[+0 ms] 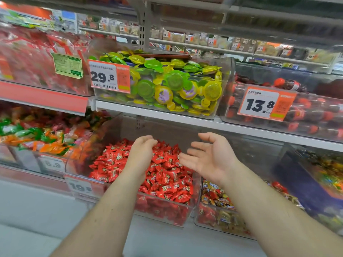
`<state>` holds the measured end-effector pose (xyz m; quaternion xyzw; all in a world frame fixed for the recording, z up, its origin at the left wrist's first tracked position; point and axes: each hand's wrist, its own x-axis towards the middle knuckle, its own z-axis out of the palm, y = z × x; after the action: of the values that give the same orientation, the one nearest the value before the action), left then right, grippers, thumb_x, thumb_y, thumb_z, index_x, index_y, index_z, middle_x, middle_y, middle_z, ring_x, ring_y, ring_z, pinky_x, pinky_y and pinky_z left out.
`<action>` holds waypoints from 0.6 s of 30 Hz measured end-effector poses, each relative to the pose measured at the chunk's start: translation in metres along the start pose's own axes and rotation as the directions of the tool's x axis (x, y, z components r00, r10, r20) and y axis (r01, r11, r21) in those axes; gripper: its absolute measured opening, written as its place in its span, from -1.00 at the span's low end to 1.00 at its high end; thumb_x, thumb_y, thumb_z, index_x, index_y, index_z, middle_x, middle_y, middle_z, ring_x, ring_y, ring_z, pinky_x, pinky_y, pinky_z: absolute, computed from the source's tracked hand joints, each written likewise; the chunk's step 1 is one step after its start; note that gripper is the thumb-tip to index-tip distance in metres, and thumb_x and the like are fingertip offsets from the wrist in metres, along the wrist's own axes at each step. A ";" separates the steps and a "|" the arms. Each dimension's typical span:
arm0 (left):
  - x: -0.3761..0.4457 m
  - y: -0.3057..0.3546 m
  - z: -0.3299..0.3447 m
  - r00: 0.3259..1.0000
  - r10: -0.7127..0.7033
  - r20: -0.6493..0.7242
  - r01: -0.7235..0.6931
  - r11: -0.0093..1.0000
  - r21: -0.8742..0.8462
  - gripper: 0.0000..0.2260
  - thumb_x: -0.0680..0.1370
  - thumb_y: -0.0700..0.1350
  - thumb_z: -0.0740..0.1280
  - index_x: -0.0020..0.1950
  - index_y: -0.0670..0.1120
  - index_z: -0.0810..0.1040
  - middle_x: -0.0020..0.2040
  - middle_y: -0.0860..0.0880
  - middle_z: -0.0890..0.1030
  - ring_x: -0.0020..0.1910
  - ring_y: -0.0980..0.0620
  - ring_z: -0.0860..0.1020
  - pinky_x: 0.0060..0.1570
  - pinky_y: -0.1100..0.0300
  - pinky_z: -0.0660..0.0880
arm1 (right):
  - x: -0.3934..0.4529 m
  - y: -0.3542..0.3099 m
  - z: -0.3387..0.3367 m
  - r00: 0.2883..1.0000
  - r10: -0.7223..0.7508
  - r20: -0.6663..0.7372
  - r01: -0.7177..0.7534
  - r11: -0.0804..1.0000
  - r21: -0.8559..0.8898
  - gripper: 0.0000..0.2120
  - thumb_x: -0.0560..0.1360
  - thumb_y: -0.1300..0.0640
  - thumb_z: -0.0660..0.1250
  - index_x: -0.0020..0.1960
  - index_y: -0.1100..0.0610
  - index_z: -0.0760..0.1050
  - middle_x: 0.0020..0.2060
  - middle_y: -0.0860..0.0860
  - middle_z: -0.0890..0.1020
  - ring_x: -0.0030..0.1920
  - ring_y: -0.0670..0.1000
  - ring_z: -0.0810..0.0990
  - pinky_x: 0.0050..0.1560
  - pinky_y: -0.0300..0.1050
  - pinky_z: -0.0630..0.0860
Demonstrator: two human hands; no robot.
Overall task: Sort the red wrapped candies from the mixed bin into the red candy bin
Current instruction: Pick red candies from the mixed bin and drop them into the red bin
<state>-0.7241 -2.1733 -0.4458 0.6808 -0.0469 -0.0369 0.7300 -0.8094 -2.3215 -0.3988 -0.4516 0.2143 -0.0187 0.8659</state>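
A clear bin [182,213] full of red wrapped candies [167,175] stands on the lower shelf, in the middle. To its right a second clear bin [213,226] holds mixed gold and red wrapped candies [216,198]. My left hand [142,154] hovers over the red candies with its fingers bent downward; nothing shows in it. My right hand [209,157] is held palm-up with relaxed fingers, empty, above the gap between the two bins.
On the shelf above sits a bin of green and yellow jelly cups [172,86] with a 29.8 price tag [109,76]. A bin with a 13.8 tag [265,103] stands at right. Mixed orange and green candies [42,138] fill the bin at left.
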 end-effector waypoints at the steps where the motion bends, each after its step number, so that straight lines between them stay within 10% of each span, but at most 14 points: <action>1: -0.002 -0.001 0.004 0.999 0.046 0.016 -0.047 0.997 0.069 -0.75 0.59 -0.16 0.26 0.27 -0.09 0.53 0.17 0.04 0.54 0.07 0.14 0.47 -0.01 0.26 0.31 | -0.003 -0.002 -0.007 0.997 -0.072 -0.020 0.071 0.997 -0.024 -0.59 0.56 0.14 0.21 0.34 0.32 0.38 0.29 0.32 0.48 0.13 0.29 0.62 0.00 0.11 0.62; 5: -0.007 -0.006 0.025 0.984 0.151 0.100 -0.171 0.956 0.237 -0.81 0.56 -0.18 0.30 0.14 -0.03 0.58 0.04 0.11 0.59 -0.01 0.26 0.51 -0.08 0.32 0.39 | -0.005 -0.018 -0.048 0.898 -0.359 -0.253 0.249 0.891 -0.379 -0.86 0.54 0.24 0.27 0.01 0.27 0.56 -0.28 0.13 0.64 -0.34 0.06 0.64 -0.30 -0.09 0.61; 10: -0.016 -0.013 0.063 0.966 0.161 0.201 -0.215 0.935 0.282 -0.79 0.54 -0.13 0.34 0.17 -0.01 0.57 0.04 0.14 0.58 0.06 0.17 0.54 0.12 0.25 0.41 | 0.054 -0.035 -0.104 0.889 -0.354 -0.291 -0.071 0.521 -0.851 -0.74 0.56 0.26 0.23 0.16 0.37 0.54 -0.11 0.17 0.56 -0.13 0.10 0.51 0.01 0.00 0.53; 15: -0.019 -0.021 0.092 0.950 0.091 0.297 -0.170 0.953 0.252 -0.69 0.47 -0.12 0.44 0.18 0.02 0.51 0.07 0.12 0.57 0.00 0.20 0.57 0.08 0.28 0.49 | 0.110 -0.032 -0.117 0.961 -0.232 -0.151 -0.165 -0.043 -0.985 -0.72 0.63 0.25 0.07 0.12 0.31 0.54 0.13 0.28 0.55 -0.09 0.09 0.49 -0.25 -0.15 0.35; 18: -0.018 -0.025 0.095 0.951 0.033 0.307 -0.104 0.971 0.217 -0.66 0.47 -0.22 0.42 0.22 -0.01 0.51 0.07 0.13 0.57 -0.04 0.27 0.57 -0.15 0.47 0.48 | 0.138 -0.030 -0.123 0.984 -0.153 -0.089 -0.116 -0.175 -0.978 -0.79 0.64 0.20 0.11 0.08 0.21 0.51 0.10 0.20 0.58 -0.09 0.08 0.50 -0.36 -0.22 0.32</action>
<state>-0.7529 -2.2669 -0.4644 0.7453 -0.1852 -0.1091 0.6311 -0.7275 -2.4653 -0.4857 -0.9524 0.2199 0.1000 0.1857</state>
